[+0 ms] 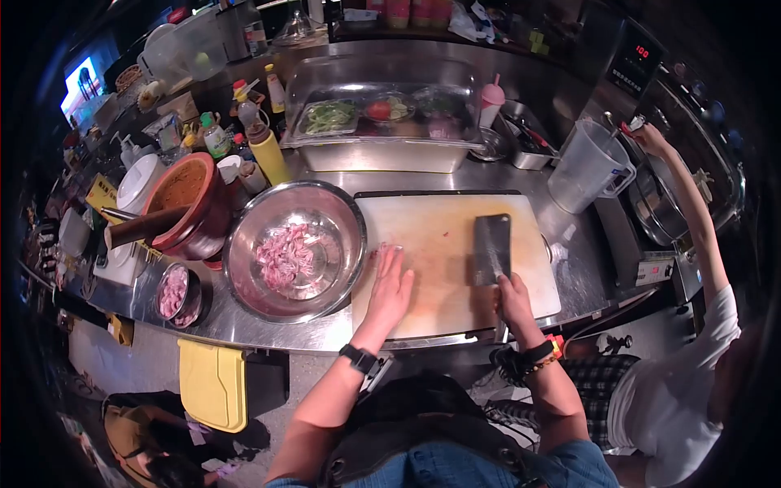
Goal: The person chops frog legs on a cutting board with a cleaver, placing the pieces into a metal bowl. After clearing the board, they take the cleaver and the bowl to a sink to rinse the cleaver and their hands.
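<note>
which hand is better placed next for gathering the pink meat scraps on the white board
Likely the left hand: it's nearest the scraps; the right hand grips the dark rectangular metal cleaver.

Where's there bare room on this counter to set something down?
On the board, between the left hand and the cleaver in the right hand; also some counter right of the board, nearer than the jug. Crowded: left of and behind the bowl, with mortar and yellow bottle.

Red "100", dark appliance's display [642, 52]
</note>
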A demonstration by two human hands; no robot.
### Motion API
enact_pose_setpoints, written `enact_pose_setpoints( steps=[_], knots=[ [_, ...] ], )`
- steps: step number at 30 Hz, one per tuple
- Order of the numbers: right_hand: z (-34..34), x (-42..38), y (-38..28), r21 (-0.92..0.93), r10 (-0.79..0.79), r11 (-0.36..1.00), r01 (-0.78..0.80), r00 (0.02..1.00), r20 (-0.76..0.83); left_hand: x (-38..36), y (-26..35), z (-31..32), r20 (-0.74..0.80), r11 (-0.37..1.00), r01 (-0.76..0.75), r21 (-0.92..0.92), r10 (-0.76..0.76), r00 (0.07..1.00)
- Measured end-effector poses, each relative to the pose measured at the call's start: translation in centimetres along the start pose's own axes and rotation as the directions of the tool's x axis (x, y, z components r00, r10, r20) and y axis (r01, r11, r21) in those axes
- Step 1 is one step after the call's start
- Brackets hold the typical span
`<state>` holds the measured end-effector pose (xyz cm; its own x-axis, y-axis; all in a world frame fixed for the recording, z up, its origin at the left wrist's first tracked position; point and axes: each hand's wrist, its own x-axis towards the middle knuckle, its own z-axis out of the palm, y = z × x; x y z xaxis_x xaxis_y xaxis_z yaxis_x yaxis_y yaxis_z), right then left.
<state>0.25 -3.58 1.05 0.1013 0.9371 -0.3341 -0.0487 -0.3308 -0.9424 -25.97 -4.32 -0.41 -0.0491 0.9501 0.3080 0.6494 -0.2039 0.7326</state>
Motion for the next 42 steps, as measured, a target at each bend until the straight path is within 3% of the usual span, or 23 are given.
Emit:
enact_pose_setpoints(
  steps=[4, 7, 12, 15, 18, 21, 24, 26, 29, 31, 34, 36, 37, 39, 41, 42],
  knots=[
    [-5.9, 1.8, 3.4, -0.050, -0.072, 0.997, 0.066, 0.987, -0.140, 2.3, -1.3, 1.7, -0.042, 0.952, 0.249, 0.179, -0.246, 0.968],
    [-7.7, 2.5, 3.2, -0.075, -0.025, 0.997, 0.009, 0.978, -0.209, 4.3, -3.0, 2.0, -0.092, 0.950, 0.262, 0.171, -0.249, 0.964],
    [-4.1, 4.7, 1.6, -0.234, -0.026, 0.972, 0.035, 0.999, 0.040, 4.2, -1.6, 1.7, -0.043, 0.956, 0.230, 0.182, -0.226, 0.973],
    [1.4, 4.5, 1.2, -0.289, -0.014, 0.955, 0.062, 0.986, 0.168, 2.7, -0.7, 1.6, 0.078, 0.991, 0.028, 0.128, -0.038, 0.996],
    [4.4, 2.0, 1.0, -0.364, 0.059, 0.927, 0.089, 0.925, 0.376, 0.6, 0.2, 1.5, 0.116, 0.992, -0.027, -0.120, 0.041, 0.992],
    [4.7, -1.0, -0.3, -0.397, 0.025, 0.900, 0.179, 0.889, 0.457, -0.1, -0.2, 0.4, -0.040, 0.995, -0.096, 0.012, 0.096, 0.995],
    [1.0, 3.2, 3.9, -0.470, -0.310, 0.788, 0.398, 0.916, 0.256, 0.5, -1.9, 0.3, -0.125, 0.982, 0.114, 0.147, -0.096, 0.987],
    [-1.5, 4.7, 2.1, -0.310, -0.162, 0.936, 0.165, 0.986, 0.035, 0.9, -2.6, 0.3, -0.076, 0.982, 0.118, 0.147, -0.108, 0.991],
    [-4.1, 7.0, 1.8, -0.168, -0.011, 0.986, 0.007, 1.000, -0.024, 1.7, -2.3, 1.0, 0.082, 0.986, 0.156, 0.053, -0.160, 0.984],
    [-2.6, 6.6, 1.2, -0.270, -0.009, 0.962, 0.029, 0.997, 0.076, 1.5, -1.3, 0.8, 0.210, 0.990, 0.133, -0.050, -0.120, 0.970],
    [3.2, 3.3, 0.9, -0.345, 0.020, 0.936, 0.064, 0.972, 0.234, 0.0, -1.5, 0.9, 0.190, 0.964, 0.150, -0.220, -0.108, 0.976],
    [5.6, 1.1, 0.9, -0.506, -0.032, 0.823, 0.257, 0.911, 0.410, -0.8, -1.8, 1.0, 0.012, 0.990, 0.109, -0.092, -0.109, 0.994],
    [5.5, 0.2, 0.4, -0.491, -0.017, 0.835, 0.248, 0.904, 0.427, -0.9, -2.2, 1.0, -0.079, 0.995, 0.098, -0.026, -0.099, 0.992],
    [5.5, -1.1, -0.2, -0.463, 0.020, 0.858, 0.222, 0.886, 0.463, -0.7, -3.7, 1.1, -0.090, 0.993, 0.112, 0.022, -0.109, 0.990],
    [2.9, 1.2, 1.5, -0.387, -0.016, 0.911, 0.142, 0.950, 0.311, -0.4, -3.4, 0.8, -0.061, 0.988, 0.147, 0.047, -0.144, 0.988],
    [1.6, 2.6, 1.5, -0.429, -0.121, 0.885, 0.182, 0.979, 0.166, -0.3, -3.3, 1.0, -0.033, 0.987, 0.139, 0.081, -0.137, 0.990]
  ],
)
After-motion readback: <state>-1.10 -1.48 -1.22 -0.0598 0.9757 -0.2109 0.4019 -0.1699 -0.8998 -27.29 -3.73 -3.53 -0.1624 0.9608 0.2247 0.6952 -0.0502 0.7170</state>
